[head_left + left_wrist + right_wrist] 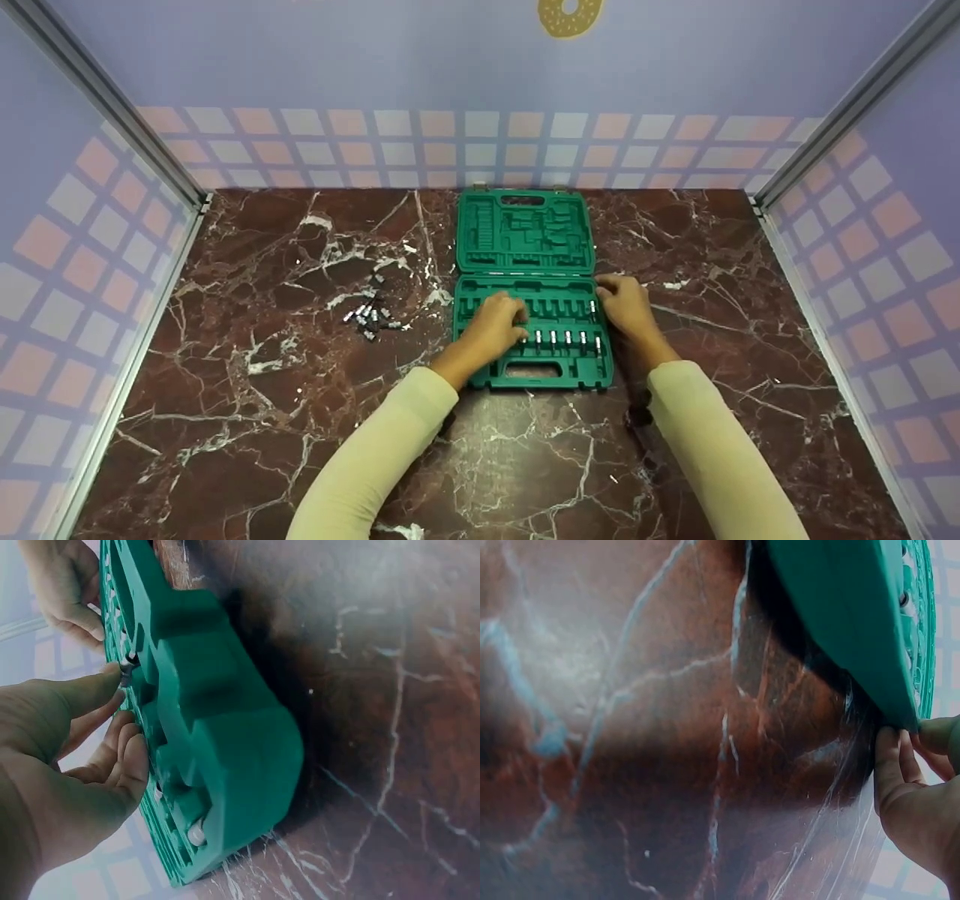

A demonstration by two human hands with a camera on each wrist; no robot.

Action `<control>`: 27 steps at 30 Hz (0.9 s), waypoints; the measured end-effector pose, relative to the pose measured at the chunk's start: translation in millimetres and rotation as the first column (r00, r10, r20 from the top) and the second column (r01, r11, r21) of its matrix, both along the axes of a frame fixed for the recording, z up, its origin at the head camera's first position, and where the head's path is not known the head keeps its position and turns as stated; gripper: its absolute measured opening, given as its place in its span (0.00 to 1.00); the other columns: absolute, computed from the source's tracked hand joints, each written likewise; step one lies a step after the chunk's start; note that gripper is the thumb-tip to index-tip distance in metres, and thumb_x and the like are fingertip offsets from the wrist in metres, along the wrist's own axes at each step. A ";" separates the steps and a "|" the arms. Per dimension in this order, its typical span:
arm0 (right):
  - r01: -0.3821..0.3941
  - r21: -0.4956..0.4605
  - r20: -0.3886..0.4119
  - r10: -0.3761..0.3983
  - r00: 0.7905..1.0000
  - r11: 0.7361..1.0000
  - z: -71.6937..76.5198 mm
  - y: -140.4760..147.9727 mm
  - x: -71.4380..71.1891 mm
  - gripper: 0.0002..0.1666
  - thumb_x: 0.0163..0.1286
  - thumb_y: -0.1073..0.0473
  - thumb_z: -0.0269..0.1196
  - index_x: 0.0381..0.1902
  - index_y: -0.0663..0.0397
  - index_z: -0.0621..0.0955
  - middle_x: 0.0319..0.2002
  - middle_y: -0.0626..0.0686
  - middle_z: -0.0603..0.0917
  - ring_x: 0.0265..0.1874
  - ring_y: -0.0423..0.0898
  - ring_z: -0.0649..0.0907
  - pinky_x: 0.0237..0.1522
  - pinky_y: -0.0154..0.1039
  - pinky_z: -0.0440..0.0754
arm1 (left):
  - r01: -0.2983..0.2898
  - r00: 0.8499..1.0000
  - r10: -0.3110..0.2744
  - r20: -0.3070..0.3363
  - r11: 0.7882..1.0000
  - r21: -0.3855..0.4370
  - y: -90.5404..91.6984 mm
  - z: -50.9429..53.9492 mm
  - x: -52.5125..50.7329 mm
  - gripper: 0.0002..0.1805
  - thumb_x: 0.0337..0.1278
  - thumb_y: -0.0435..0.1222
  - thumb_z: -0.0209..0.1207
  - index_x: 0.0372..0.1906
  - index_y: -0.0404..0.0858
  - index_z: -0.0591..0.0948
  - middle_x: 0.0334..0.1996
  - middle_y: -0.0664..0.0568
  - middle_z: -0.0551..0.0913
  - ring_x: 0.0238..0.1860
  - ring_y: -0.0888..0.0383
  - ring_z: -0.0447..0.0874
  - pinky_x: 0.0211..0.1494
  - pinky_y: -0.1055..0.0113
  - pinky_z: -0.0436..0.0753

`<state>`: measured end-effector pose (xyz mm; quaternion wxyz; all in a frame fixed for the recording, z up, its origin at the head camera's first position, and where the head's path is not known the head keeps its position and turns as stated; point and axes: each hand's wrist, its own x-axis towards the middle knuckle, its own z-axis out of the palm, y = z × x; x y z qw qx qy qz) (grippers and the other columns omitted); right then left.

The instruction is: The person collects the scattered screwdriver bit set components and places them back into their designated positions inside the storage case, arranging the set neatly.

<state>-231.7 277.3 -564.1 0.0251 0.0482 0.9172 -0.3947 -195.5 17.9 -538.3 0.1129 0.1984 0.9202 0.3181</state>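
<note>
The green case (525,283) lies unfolded, with a row of metal sockets (568,338) upright in its near half. Over the left part of that half is my left hand (491,326); its thumb and a finger pinch a small metal socket (126,675) at a slot. My right hand (628,311) holds the case's right edge, and in the right wrist view the fingers (889,765) lie against its side with the thumb near the top. One more socket (592,310) stands in the upper row at the right.
A loose pile of metal sockets (371,315) lies on the dark marbled tabletop (262,420) left of the case. The open lid (525,231) lies toward the back wall. Patterned panels (480,135) enclose the back and both sides.
</note>
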 end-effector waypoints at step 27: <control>-0.003 0.016 0.004 0.003 1.000 1.000 -2.4 1.2 -2.2 0.19 0.78 0.64 0.57 0.61 0.65 0.82 0.60 0.66 0.84 0.60 0.62 0.82 0.63 0.58 0.78 | -0.020 1.000 0.020 0.002 1.000 0.018 -1.3 -6.1 -5.1 0.08 0.60 0.34 0.72 0.42 0.36 0.88 0.43 0.45 0.83 0.46 0.49 0.81 0.50 0.56 0.84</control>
